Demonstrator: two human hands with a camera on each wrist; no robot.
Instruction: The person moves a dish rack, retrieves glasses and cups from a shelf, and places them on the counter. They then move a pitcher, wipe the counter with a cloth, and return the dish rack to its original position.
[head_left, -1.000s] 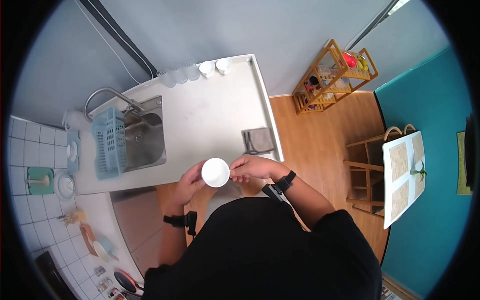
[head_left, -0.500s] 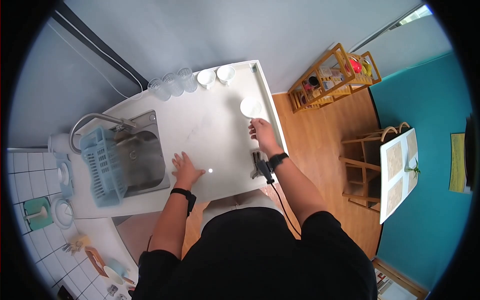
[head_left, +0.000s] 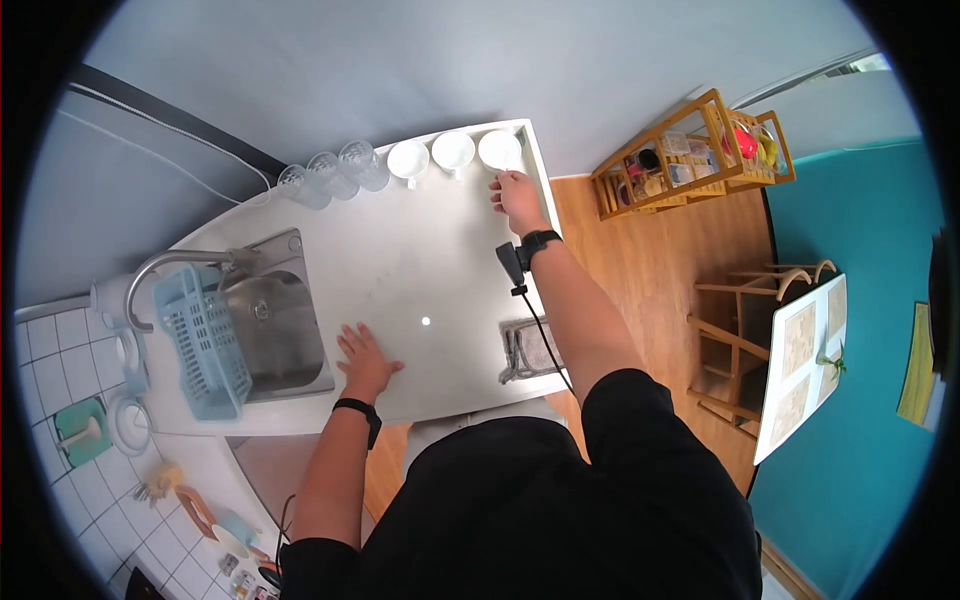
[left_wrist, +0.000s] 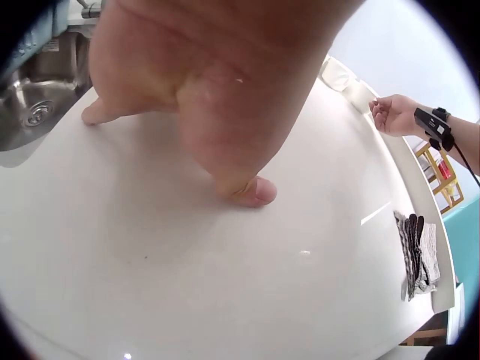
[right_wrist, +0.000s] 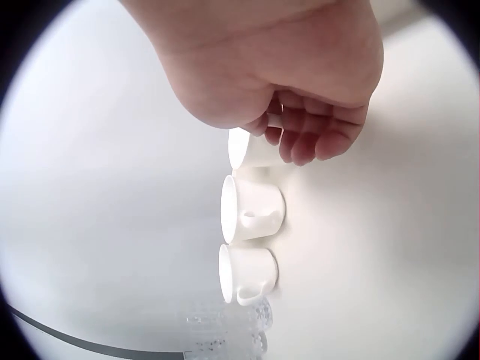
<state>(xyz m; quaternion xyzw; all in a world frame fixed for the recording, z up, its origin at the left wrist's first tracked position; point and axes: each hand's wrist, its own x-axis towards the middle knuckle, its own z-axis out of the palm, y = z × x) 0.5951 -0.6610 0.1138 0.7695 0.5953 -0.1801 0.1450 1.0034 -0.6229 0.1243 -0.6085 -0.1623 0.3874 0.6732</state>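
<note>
My right hand pinches the handle of a white mug at the far right corner of the counter. In the right wrist view curled fingers partly cover that mug. It stands in a row beside a middle white mug and a left white mug, both upright with handles toward me. My left hand rests on the white counter near the sink, its fingers spread. The left wrist view shows its thumb touching the surface.
Several clear glasses continue the row leftward along the wall. A steel sink with a curved faucet and a blue dish rack lies on the left. A folded grey cloth sits by the right edge.
The mug went from between both hands, over the counter, to the right end of the mug row. My left hand let go of it and came down on the counter.
</note>
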